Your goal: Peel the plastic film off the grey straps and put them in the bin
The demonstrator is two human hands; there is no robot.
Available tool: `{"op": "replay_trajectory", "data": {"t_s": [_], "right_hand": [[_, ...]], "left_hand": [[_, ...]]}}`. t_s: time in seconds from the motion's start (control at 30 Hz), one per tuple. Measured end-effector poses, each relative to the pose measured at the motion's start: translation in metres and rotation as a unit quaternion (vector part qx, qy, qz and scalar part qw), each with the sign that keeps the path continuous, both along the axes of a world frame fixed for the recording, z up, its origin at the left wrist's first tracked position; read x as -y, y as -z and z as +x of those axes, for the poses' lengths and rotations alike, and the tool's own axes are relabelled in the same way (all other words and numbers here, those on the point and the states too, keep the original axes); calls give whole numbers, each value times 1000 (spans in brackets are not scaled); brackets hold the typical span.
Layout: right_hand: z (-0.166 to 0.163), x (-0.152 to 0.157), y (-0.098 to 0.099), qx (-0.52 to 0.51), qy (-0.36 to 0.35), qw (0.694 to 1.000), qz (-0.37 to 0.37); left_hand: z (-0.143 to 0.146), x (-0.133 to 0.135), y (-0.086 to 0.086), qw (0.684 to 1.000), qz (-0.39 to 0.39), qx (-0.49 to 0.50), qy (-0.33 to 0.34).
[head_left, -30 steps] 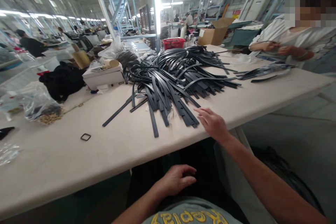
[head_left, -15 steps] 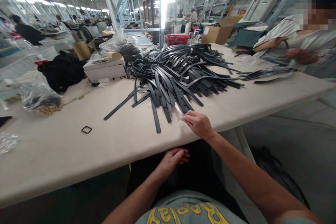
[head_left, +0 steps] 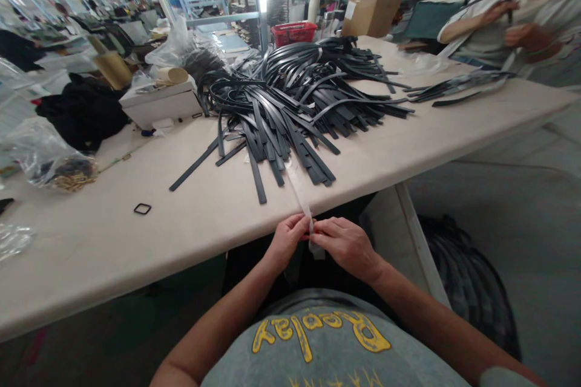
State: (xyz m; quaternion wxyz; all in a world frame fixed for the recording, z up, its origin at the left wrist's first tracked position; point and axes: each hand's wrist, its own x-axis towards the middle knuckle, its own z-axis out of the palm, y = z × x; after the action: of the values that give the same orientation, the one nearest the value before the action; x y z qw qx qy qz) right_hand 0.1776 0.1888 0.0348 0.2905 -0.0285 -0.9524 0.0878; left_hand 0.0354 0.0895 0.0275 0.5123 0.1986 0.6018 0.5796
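Observation:
A narrow strip of translucent plastic film [head_left: 299, 184] runs from beneath the dark straps to the table's front edge, its lower end hanging over my lap. My left hand [head_left: 290, 236] pinches this strip from one side at the edge. Close beside it, my right hand [head_left: 345, 245] has its thumb and fingers closed on the same strip. What lies exactly between the fingertips is partly hidden. Just beyond both hands spreads a large heap of dark flat straps [head_left: 276, 127], some looped, their flat ends pointing toward me.
A black rectangular ring [head_left: 142, 208] lies on the table [head_left: 204, 242] at left. Behind it are a plastic bag of metal parts [head_left: 72, 175], a black cloth [head_left: 82, 112] and a white box [head_left: 158, 100]. Across the right side, a person [head_left: 503, 24] handles a dark strap. Coiled black material [head_left: 472, 284] rests below.
My right hand has drawn the plastic strip toward me, over the table edge. My left hand has risen from my lap and now grips it too. The view has tilted down.

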Motion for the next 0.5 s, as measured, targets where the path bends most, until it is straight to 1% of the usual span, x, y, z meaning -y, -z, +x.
{"op": "replay_trajectory", "data": {"t_s": [0.07, 0.13, 0.17, 0.2, 0.23, 0.27, 0.3, 0.33, 0.37, 0.43, 0.47, 0.5], "right_hand": [[-1, 4, 1, 6, -18, 1000, 17], [0, 5, 2, -1, -48, 999, -9], [2, 5, 2, -12, -56, 997, -46], [4, 3, 2, -33, -50, 993, -100], [5, 1, 1, -57, -23, 984, -166], [5, -2, 0, -79, 20, 967, -240], [3, -5, -1, -88, 62, 941, -320], [0, -8, -1, -81, 85, 908, -401], [-6, -10, -2, -57, 82, 872, -479], [-22, -12, -2, 10, 25, 794, -608], [-31, -12, -1, 34, -3, 760, -649], [-39, -11, -1, 45, -17, 738, -673]], "left_hand": [[-1, -4, -3, 1000, -4, -5, 2], [-2, -6, -7, 1000, -8, 5, -2], [-4, -5, -8, 1000, -10, 13, -6], [-5, -3, -10, 1000, -12, 22, -9], [-7, -1, -13, 999, -14, 33, -10], [-8, 1, -15, 999, -17, 43, -9], [-9, 4, -17, 998, -22, 53, -4], [-10, 7, -20, 998, -27, 65, 3], [-9, 9, -21, 997, -33, 75, 8], [-6, 15, -23, 995, -40, 86, 15], [-4, 18, -23, 995, -41, 87, 18], [-1, 21, -23, 995, -42, 84, 19]]}}
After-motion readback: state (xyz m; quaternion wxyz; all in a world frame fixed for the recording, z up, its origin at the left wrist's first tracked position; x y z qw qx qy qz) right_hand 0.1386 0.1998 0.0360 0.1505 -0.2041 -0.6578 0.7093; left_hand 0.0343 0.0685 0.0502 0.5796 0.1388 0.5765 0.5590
